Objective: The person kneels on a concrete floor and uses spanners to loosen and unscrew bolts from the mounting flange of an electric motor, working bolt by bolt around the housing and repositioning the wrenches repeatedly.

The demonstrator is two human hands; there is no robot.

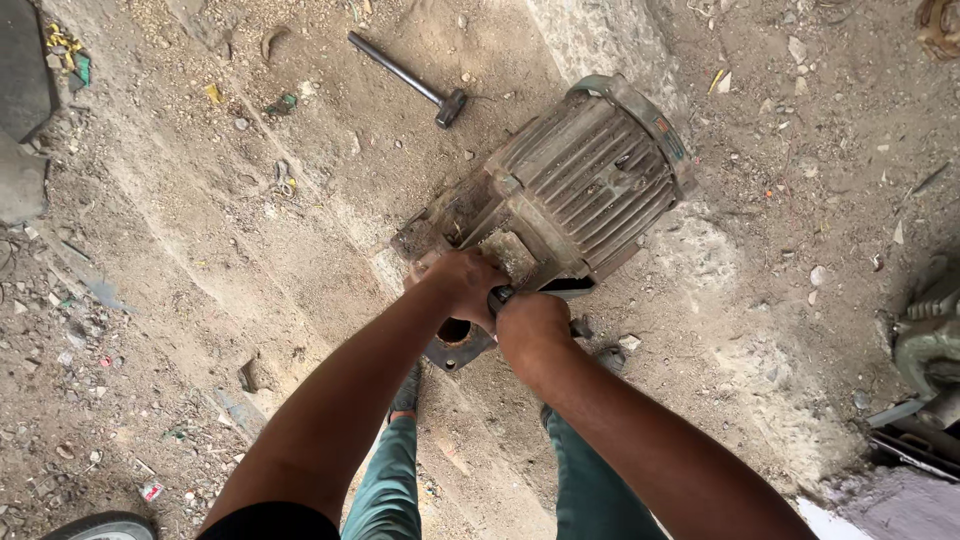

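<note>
A large, dirty electric motor with a ribbed grey housing lies on its side on the dusty ground. Both my hands are at its near end. My left hand grips the motor's end by the mounting flange. My right hand is closed around a dark tool handle that pokes out between the two hands; the tool's working end is hidden. My legs in teal trousers show below.
A hammer lies on the ground beyond the motor, upper centre. Grey machine parts sit at the right edge. A tyre edge shows at the bottom left. Litter and small stones are scattered over the dirt.
</note>
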